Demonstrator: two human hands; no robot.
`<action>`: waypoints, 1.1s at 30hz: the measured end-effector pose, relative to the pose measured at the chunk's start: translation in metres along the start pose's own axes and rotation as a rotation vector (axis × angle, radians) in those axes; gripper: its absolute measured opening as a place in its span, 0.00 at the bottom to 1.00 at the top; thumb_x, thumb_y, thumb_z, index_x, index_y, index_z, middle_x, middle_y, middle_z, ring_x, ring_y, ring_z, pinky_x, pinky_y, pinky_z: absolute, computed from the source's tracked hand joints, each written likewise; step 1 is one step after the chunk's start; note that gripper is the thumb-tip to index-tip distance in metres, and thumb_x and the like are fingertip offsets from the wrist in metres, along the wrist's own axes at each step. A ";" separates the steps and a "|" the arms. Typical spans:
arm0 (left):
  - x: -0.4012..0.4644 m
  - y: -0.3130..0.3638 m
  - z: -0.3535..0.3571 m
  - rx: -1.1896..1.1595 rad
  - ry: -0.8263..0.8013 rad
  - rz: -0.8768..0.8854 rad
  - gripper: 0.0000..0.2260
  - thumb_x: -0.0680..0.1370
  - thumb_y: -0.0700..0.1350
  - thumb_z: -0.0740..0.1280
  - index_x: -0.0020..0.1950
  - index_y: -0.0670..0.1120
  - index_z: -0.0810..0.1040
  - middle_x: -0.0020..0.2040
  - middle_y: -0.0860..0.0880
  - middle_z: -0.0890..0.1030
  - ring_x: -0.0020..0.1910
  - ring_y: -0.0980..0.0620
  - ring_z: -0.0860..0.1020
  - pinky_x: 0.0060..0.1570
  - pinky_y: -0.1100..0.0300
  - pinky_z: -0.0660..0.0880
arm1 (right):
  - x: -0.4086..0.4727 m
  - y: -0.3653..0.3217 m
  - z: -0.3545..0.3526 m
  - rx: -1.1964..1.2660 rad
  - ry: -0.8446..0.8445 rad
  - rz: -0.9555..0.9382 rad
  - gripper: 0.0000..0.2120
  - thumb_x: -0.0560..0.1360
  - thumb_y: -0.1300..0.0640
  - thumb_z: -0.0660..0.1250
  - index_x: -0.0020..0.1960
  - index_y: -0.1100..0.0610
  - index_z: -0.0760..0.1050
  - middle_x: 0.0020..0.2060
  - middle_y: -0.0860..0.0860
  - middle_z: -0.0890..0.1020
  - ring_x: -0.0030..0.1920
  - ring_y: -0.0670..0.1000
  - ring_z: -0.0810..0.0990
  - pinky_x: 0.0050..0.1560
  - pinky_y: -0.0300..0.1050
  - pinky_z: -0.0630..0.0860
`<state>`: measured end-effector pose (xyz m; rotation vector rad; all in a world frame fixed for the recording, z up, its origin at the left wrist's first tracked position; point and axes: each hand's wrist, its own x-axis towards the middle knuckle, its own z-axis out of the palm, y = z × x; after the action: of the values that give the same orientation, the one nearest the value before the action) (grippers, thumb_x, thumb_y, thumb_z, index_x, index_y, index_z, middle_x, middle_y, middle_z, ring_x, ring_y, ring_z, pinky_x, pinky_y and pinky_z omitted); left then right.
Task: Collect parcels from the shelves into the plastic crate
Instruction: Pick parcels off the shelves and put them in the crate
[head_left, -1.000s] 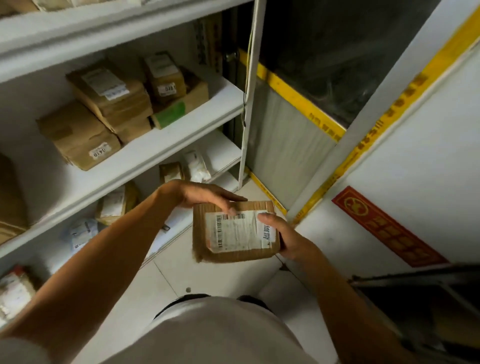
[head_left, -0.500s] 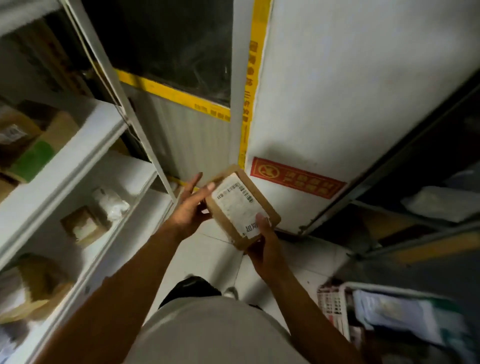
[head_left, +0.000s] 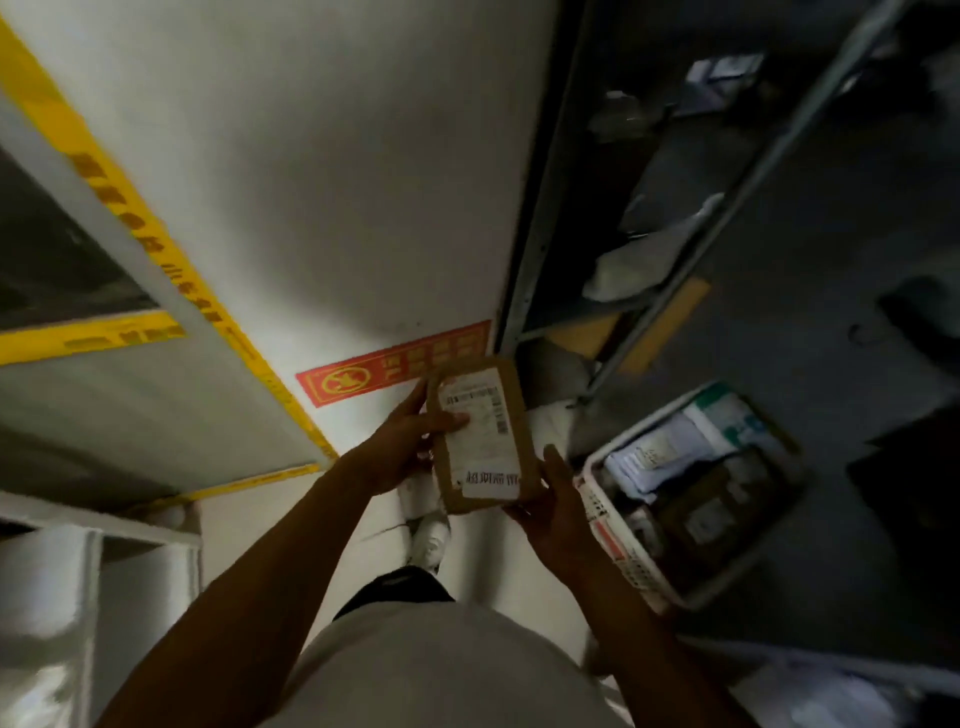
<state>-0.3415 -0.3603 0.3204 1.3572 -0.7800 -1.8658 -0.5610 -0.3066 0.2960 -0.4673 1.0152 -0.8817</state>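
I hold a small brown cardboard parcel (head_left: 480, 436) with white shipping labels in front of me, label side up. My left hand (head_left: 400, 447) grips its left edge, thumb laid across the label. My right hand (head_left: 553, 499) holds its lower right corner from beneath, thumb along the side. Just right of the parcel, on the floor, stands the white plastic crate (head_left: 618, 540), with several parcels and white mail bags lying inside it.
A white wall with yellow tape stripes (head_left: 156, 244) and a red sticker (head_left: 384, 371) fills the left and middle. A dark metal shelf rack (head_left: 675, 249) with bags rises at the right. My white shoe (head_left: 428, 540) is on the pale floor below the parcel.
The view has swung right, away from the white shelves. The parcel, held in both hands, has moved right and now sits beside the crate, which has come fully into view.
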 end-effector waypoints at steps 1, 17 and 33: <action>0.011 0.008 0.005 0.048 -0.039 -0.017 0.33 0.70 0.47 0.77 0.72 0.58 0.70 0.60 0.42 0.82 0.59 0.38 0.82 0.54 0.40 0.81 | 0.005 -0.010 -0.002 -0.044 0.035 -0.001 0.30 0.72 0.38 0.73 0.66 0.57 0.76 0.58 0.58 0.85 0.60 0.60 0.82 0.59 0.60 0.81; 0.129 0.042 0.115 0.393 -0.544 -0.028 0.25 0.78 0.48 0.71 0.75 0.56 0.69 0.64 0.43 0.81 0.60 0.41 0.82 0.55 0.39 0.80 | 0.018 -0.046 -0.030 0.197 0.505 -0.189 0.24 0.72 0.44 0.76 0.62 0.56 0.81 0.56 0.60 0.85 0.57 0.61 0.84 0.63 0.63 0.78; 0.227 -0.013 0.217 0.538 -0.429 -0.361 0.23 0.71 0.51 0.78 0.64 0.56 0.76 0.57 0.40 0.83 0.52 0.40 0.85 0.46 0.41 0.82 | 0.026 -0.080 -0.222 -0.051 0.416 0.056 0.25 0.65 0.45 0.81 0.58 0.56 0.83 0.54 0.51 0.87 0.57 0.52 0.84 0.65 0.50 0.75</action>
<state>-0.6010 -0.5220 0.2458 1.5049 -1.4108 -2.3870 -0.7831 -0.3625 0.2325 -0.3010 1.4264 -0.9245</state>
